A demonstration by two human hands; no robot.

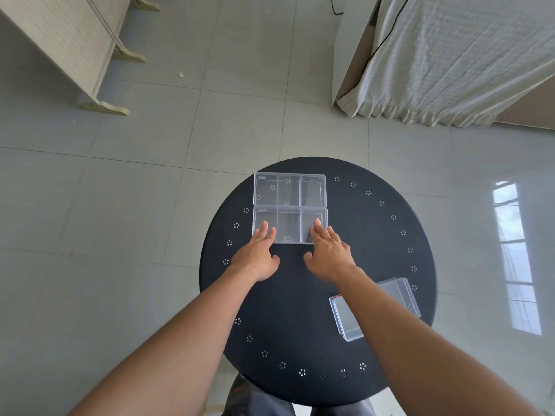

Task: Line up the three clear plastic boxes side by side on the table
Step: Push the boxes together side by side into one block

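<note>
Two clear plastic boxes lie touching on the round black table (pixel 375 235): the far box (pixel 289 190) and, just in front of it, the near box (pixel 289 225), long edges together. My left hand (pixel 258 253) lies flat with its fingertips on the near box's left end. My right hand (pixel 327 250) lies flat with its fingertips on that box's right end. Both hands have fingers spread and grip nothing. A third clear box (pixel 348 321) lies askew at the table's right front, partly hidden under my right forearm.
The table stands on a grey tiled floor. A cream folding screen (pixel 69 46) stands at the far left. A bed draped in a pale cloth (pixel 450 61) is at the far right, with a black cable running down it.
</note>
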